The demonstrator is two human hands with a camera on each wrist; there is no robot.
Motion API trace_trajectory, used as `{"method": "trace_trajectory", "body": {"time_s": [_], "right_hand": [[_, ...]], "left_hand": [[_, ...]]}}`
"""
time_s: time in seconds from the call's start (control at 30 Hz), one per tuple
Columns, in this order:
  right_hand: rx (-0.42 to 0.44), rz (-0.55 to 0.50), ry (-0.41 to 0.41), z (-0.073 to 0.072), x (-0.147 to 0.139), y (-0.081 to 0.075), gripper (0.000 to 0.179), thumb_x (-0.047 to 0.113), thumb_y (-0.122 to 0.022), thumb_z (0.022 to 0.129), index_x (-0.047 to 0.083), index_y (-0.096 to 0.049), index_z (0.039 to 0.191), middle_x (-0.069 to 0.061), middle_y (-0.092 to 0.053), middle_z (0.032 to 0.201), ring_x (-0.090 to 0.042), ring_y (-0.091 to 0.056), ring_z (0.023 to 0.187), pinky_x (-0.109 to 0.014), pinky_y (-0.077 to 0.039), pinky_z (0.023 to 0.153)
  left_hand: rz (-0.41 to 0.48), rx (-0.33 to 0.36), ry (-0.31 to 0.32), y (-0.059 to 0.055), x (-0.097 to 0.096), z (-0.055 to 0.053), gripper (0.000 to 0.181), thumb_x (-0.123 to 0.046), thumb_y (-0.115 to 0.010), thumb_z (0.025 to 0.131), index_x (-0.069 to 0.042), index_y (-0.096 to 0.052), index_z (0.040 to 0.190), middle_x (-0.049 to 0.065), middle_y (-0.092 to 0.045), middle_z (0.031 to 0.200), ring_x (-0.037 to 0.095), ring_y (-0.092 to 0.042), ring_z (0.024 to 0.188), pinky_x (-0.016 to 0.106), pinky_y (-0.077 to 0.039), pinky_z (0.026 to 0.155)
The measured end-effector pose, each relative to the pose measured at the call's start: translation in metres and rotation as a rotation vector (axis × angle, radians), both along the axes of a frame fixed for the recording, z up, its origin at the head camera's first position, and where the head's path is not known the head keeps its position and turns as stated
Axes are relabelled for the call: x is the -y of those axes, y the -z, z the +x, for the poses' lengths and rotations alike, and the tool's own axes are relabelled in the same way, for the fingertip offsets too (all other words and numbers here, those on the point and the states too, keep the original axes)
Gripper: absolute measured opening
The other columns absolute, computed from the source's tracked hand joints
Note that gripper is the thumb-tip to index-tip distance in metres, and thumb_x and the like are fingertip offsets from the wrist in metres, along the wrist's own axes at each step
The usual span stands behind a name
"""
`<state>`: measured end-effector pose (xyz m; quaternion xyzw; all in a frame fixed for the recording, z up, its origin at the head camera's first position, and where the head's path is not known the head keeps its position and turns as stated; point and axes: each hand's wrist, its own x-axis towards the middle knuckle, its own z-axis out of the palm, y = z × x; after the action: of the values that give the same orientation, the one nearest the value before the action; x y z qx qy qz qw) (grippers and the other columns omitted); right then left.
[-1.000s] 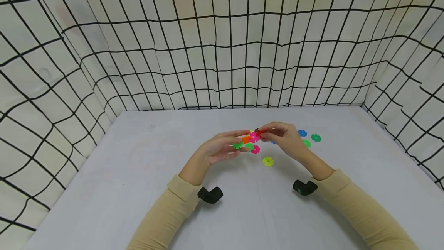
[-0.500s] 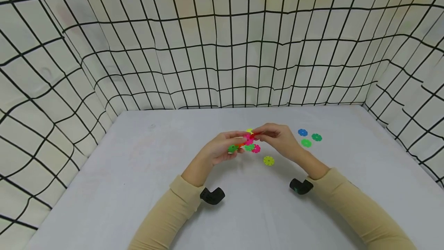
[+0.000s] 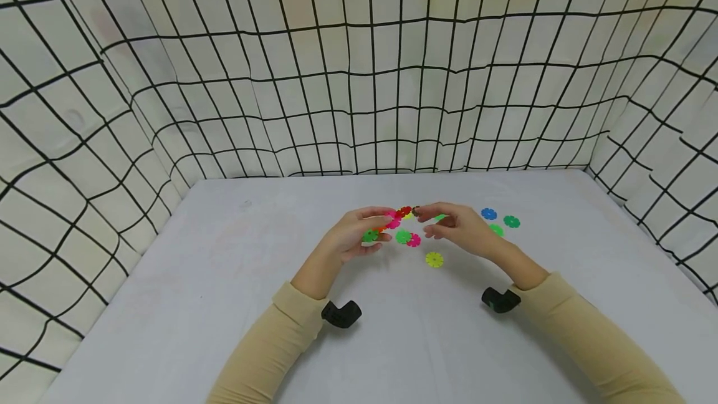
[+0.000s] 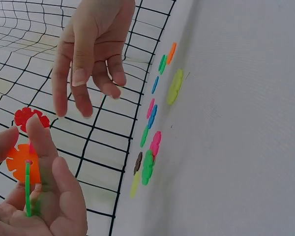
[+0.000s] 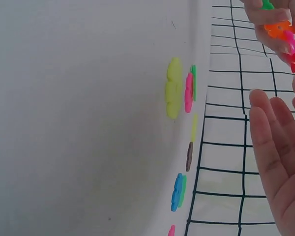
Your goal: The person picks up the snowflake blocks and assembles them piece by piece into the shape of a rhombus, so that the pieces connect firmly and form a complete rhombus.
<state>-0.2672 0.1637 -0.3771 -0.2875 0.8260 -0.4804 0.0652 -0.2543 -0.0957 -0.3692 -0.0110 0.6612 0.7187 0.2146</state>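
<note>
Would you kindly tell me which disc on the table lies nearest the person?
The front yellow disc, lying alone; the other yellow disc and the rest lie farther back.

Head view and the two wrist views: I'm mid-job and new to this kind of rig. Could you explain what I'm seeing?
There is no robot here, just a person's bare left hand and right hand. The head picture comes from a camera worn on the head; each wrist picture, from a camera on that wrist. On the white tabletop lie flower-shaped discs, including a yellow disc, a blue disc and a pink disc. The left hand holds a chain of joined discs: green, orange, pink and red. The right hand holds nothing that I can see.
</note>
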Motion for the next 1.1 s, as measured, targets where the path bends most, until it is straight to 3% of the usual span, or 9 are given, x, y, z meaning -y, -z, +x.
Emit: {"method": "trace_trajectory", "body": {"time_s": [0.3, 0.5, 0.8, 1.1], "right_hand": [[0.154, 0.316, -0.058, -0.003, -0.0062, 0.0027, 0.042, 0.02, -0.073, 0.096, 0.004, -0.063, 0.133, -0.008, -0.063, 0.112, -0.021, -0.065, 0.089, -0.035, -0.056, 0.08], [0.146, 0.504, -0.093, -0.0062, -0.0049, 0.0075, 0.043, 0.025, -0.081, 0.089, 0.009, -0.063, 0.124, -0.005, -0.059, 0.103, -0.023, -0.057, 0.097, -0.033, -0.052, 0.078], [0.159, 0.561, -0.097, -0.0086, -0.0004, 0.0099, 0.035, 0.023, -0.082, 0.088, 0.01, -0.062, 0.114, -0.005, -0.059, 0.1, -0.022, -0.056, 0.095, -0.033, -0.051, 0.078], [0.173, 0.564, -0.072, -0.0093, 0.0009, 0.0096, 0.031, 0.018, -0.083, 0.087, 0.01, -0.059, 0.106, -0.004, -0.058, 0.096, -0.021, -0.055, 0.093, -0.032, -0.051, 0.077]], "left_hand": [[0.004, -0.013, 0.01, 0.0001, 0.0001, 0.0006, 0.037, -0.021, -0.065, 0.102, -0.008, -0.061, 0.136, 0.004, -0.066, 0.119, 0.015, -0.073, 0.09, 0.031, -0.055, 0.077], [0.011, -0.015, 0.0, 0.0004, 0.0, -0.0009, 0.033, -0.02, -0.065, 0.102, -0.007, -0.063, 0.131, 0.002, -0.068, 0.11, 0.015, -0.073, 0.09, 0.029, -0.055, 0.075], [0.055, -0.005, -0.017, 0.0003, -0.0003, -0.0014, 0.026, -0.017, -0.068, 0.1, -0.006, -0.065, 0.124, 0.004, -0.067, 0.11, 0.015, -0.072, 0.082, 0.016, -0.05, 0.061], [0.071, -0.008, -0.018, 0.0003, -0.0013, -0.0013, 0.026, -0.015, -0.067, 0.101, -0.006, -0.061, 0.125, 0.006, -0.065, 0.11, 0.015, -0.071, 0.078, 0.016, -0.05, 0.06]]}}
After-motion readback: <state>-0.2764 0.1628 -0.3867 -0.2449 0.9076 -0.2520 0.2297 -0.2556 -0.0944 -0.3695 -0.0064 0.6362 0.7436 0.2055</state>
